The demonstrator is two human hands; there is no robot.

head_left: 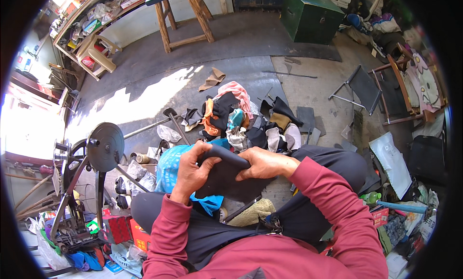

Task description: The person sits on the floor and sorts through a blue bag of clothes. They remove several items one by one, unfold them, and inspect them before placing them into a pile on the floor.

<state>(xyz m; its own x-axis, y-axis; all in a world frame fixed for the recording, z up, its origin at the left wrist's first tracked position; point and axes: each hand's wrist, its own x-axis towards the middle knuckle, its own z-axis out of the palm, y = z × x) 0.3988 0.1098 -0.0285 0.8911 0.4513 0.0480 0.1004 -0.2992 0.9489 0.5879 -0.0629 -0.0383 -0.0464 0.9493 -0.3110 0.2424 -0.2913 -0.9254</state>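
A dark, flexible sheet, perhaps rubber or leather, [231,179] is held up in front of my lap, its top edge bent over. My left hand [195,170] pinches its upper left corner between thumb and fingers. At the upper right, my right hand [262,164] grips the same sheet, thumb on the near side. A blue printed bag [170,166] lies behind my left hand. Below the sheet, a yellowish fuzzy cloth [253,213] rests between my legs. Beyond it is a heap of fabric scraps, with a pink cloth [237,92] at the back.
A hand-cranked sewing machine [105,147] stands at the left. A metal rod [150,127] leans near the heap. Beyond are a wooden stool [200,18], a green chest [311,16] and a folding stool [363,90]. A silvery plastic mailer [390,165] lies at the right.
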